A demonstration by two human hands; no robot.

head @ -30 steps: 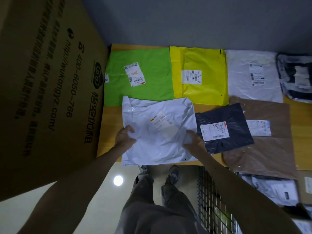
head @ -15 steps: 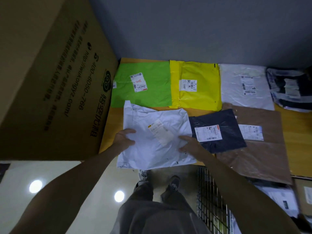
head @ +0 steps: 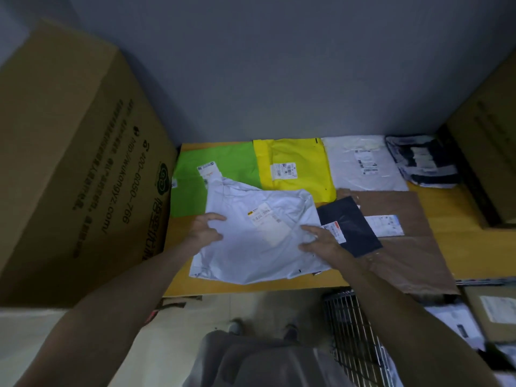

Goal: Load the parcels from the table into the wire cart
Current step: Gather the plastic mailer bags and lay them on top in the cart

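Gripping the white parcel [head: 259,247] at both sides, left hand [head: 208,233] curled over its left edge, right hand [head: 321,243] pinching its right edge, seemingly raised a little off the surface [head: 460,227] and not yet over the wire cart [head: 354,331] below and to its right. Judged partly done: bagged parcels [head: 452,322] apparently already in or by that cart, further right. Six left around the white parcel: green parcel [head: 201,185] and yellow parcel [head: 293,166] behind it, second white parcel [head: 360,163] and clear-wrapped dark parcel [head: 424,163] behind and to the right, dark parcel [head: 351,230] against its right edge, brown paper parcel [head: 405,247] beyond that. Large cardboard box [head: 83,177] to its left, second cardboard box [head: 488,163] far right, grey wall [head: 279,65] behind, pale floor [head: 167,331] below.
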